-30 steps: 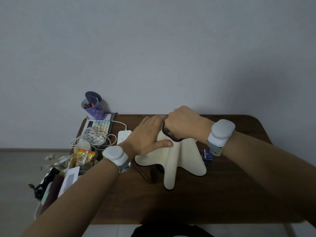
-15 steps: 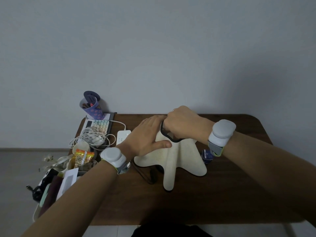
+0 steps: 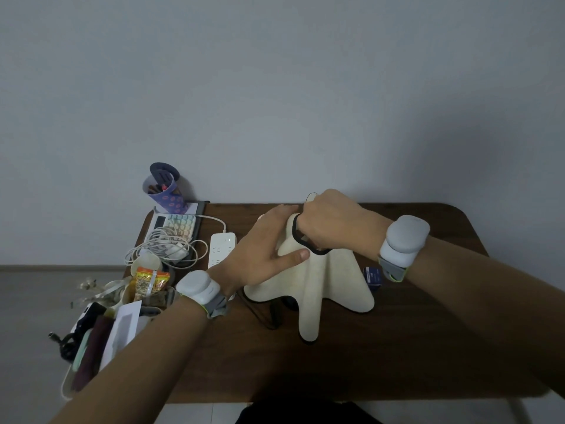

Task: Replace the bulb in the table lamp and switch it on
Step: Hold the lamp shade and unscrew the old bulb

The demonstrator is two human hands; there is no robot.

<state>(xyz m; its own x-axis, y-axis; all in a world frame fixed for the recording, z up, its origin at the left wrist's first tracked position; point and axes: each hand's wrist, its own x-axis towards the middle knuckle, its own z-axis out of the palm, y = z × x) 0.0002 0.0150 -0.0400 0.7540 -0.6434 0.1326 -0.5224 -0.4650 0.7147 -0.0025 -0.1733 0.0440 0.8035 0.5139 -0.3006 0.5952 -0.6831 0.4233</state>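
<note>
**Right hand down the lamp's top opening**

Right hand (image 3: pixel 331 223) reaches into the black-rimmed top of the cream lamp shade (image 3: pixel 308 280); its fingers are hidden, so I cannot tell what they grip. Left hand (image 3: pixel 263 255) lies flat, fingers spread, steadying the shade's left flank. The lamp stands mid-table (image 3: pixel 428 347); a small blue box (image 3: pixel 373 276) waits just right. Probably the bulb-turning step: next, a twist with the shade braced.

No text can be read with certainty. The small blue box (image 3: pixel 373 276) on the table, behind the lamp shade, carries a white mark that is too small to read. The orange snack packet (image 3: pixel 150 282) has printing on it, but the letters are too blurred to tell.
</note>
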